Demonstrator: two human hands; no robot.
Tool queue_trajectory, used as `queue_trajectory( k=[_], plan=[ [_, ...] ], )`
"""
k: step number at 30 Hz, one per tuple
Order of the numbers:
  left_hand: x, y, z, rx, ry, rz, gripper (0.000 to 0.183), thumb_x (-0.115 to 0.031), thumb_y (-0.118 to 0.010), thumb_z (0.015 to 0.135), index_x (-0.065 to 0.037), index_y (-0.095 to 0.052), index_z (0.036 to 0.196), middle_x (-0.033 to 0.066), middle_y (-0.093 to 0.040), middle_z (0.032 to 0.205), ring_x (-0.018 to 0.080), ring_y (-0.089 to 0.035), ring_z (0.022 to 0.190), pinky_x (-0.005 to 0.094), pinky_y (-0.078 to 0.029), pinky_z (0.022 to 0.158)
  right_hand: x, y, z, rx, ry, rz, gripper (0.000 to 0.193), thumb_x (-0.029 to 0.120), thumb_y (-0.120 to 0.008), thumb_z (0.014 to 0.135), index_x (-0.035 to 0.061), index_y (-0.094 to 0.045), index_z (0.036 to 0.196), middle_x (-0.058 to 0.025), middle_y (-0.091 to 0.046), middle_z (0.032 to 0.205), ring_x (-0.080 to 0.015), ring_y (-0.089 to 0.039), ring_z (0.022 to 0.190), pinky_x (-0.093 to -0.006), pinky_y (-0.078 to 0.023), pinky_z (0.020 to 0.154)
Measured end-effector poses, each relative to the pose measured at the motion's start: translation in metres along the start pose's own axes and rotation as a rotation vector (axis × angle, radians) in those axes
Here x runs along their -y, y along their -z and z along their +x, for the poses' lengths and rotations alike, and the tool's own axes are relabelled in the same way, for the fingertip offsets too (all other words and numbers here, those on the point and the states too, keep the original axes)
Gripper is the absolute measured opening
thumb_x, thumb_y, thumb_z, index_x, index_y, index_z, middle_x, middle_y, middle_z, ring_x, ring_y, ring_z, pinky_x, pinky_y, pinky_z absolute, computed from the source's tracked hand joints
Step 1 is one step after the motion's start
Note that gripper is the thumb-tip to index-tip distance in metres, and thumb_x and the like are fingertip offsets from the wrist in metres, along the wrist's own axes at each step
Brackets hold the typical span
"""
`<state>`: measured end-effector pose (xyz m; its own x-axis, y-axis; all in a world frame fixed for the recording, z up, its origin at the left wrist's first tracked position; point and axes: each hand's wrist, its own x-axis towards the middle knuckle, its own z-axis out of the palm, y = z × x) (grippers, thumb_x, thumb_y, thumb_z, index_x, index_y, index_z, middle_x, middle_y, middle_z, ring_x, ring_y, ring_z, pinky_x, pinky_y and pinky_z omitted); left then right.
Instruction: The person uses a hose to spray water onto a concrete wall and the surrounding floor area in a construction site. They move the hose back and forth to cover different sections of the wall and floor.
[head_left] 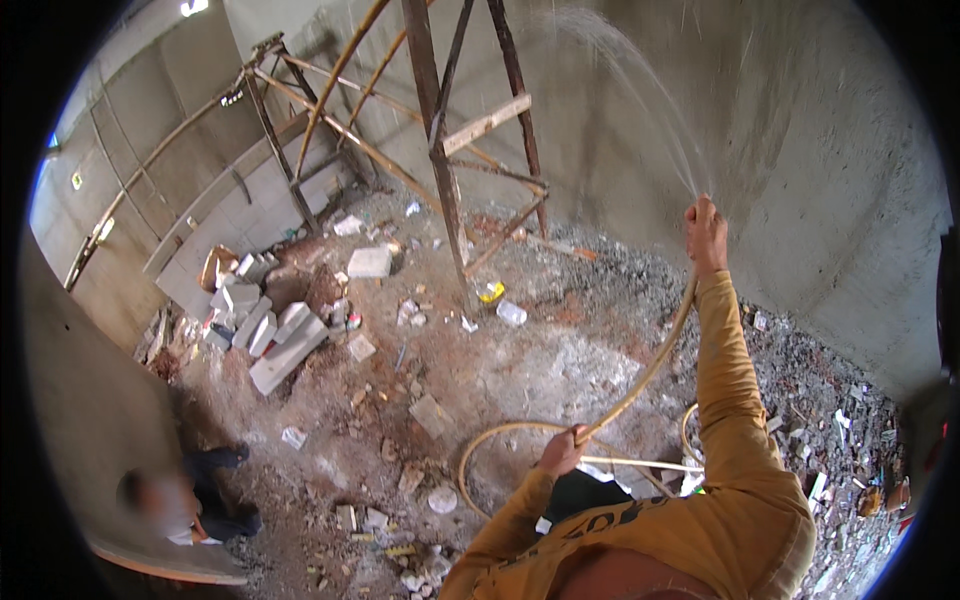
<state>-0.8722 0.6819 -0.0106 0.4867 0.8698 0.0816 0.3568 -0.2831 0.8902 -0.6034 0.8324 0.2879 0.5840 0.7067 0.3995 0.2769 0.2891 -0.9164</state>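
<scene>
A yellowish hose [648,375] runs up from the floor through both of my hands. My right hand [707,238], arm stretched forward, is closed round its upper end. From there a spray of water [640,75] arcs up and leftward against the grey plastered wall [820,130]. Lower down and nearer my body, my left hand [562,452] is wrapped round the same hose. Below it, a slack loop of the hose curves over the floor at my feet. The hose's very tip is hidden by my right fingers.
Wooden scaffolding [436,130] stands ahead, beside the wall. Grey blocks [290,345] lie heaped at left, with scattered rubble, a clear plastic cup [511,313] and a yellow wrapper [490,292] on the dirt floor [540,365]. At lower left is another person [215,500] in dark clothing.
</scene>
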Motion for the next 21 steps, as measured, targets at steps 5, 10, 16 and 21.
queue_trajectory(
  k=[5,10,16,21],
  plan=[
    [-0.008,0.037,0.022,-0.025,-0.020,-0.042,0.021,-0.017,-0.054,0.082,-0.004,-0.054,0.098,0.0186,-0.056,0.073,0.0312,-0.057,0.070,0.0343,-0.043,0.062,0.011,-0.029,0.023,-0.079,0.059,0.131,0.043,0.044,-0.039,0.085,0.0075,-0.044,0.062,0.0032,-0.035,0.048,-0.0065,-0.033,0.036,-0.0226,-0.024,0.033],
    [0.019,0.072,0.047,-0.026,0.010,0.028,0.024,-0.020,-0.053,0.082,-0.005,-0.054,0.100,0.0211,-0.057,0.076,0.0359,-0.058,0.077,0.0367,-0.045,0.063,-0.020,-0.075,0.044,-0.051,0.024,0.101,0.042,0.045,-0.039,0.085,0.0084,-0.045,0.064,0.0042,-0.035,0.048,-0.0050,-0.032,0.036,-0.0215,-0.024,0.032],
    [0.050,0.136,0.111,0.085,-0.028,-0.073,0.022,-0.020,-0.053,0.082,-0.005,-0.055,0.098,0.0212,-0.053,0.069,0.0373,-0.052,0.063,0.0371,-0.042,0.056,-0.010,-0.139,0.078,-0.112,0.075,0.181,0.042,0.047,-0.041,0.084,0.0102,-0.044,0.065,0.0055,-0.034,0.048,-0.0041,-0.029,0.035,-0.0214,-0.022,0.031],
    [0.062,0.173,0.153,0.069,-0.081,-0.047,0.020,-0.018,-0.054,0.082,-0.005,-0.055,0.097,0.0228,-0.054,0.072,0.0401,-0.053,0.069,0.0376,-0.043,0.059,-0.008,-0.164,0.108,-0.181,0.048,0.214,0.040,0.046,-0.040,0.085,0.0122,-0.042,0.064,0.0065,-0.032,0.048,-0.0036,-0.028,0.035,-0.0211,-0.021,0.031]
  ],
)
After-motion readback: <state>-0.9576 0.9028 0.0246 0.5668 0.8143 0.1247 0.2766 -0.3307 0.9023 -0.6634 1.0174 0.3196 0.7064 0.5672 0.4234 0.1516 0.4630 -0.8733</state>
